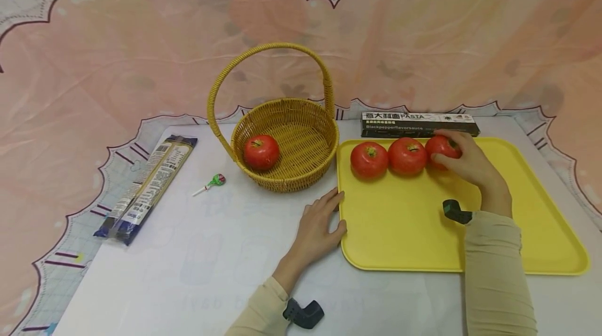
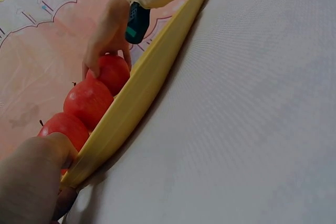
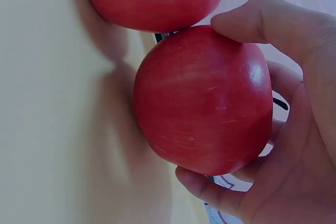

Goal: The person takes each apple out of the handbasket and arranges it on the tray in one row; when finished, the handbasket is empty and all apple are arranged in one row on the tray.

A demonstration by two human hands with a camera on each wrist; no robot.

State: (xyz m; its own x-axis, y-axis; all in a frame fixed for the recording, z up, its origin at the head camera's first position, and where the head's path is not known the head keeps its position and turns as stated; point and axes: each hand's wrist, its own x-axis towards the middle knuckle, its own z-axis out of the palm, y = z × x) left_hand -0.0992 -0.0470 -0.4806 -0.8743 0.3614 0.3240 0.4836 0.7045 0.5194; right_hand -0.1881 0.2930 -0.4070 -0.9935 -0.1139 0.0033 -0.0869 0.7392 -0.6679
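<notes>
My right hand [image 1: 463,161] grips a red apple [image 3: 202,100] at the back of the yellow tray [image 1: 400,231]. In the right wrist view, thumb and fingers wrap around its sides. A middle apple [image 1: 407,156] and a left apple [image 1: 369,160] stand beside it in a row along the tray's back edge. My left hand [image 1: 315,229] touches the tray's left rim with relaxed fingers and thumb. Part of this hand shows at the lower left of the left wrist view, by the tray's corner.
A yellow wicker basket [image 1: 301,176] with a tall handle holds another red apple [image 1: 261,152]. Behind the tray lies a black-and-white pasta box [image 1: 418,124]. A lollipop [image 1: 216,180] and a long plastic packet [image 1: 148,187] lie on the left of the white table [image 1: 188,268].
</notes>
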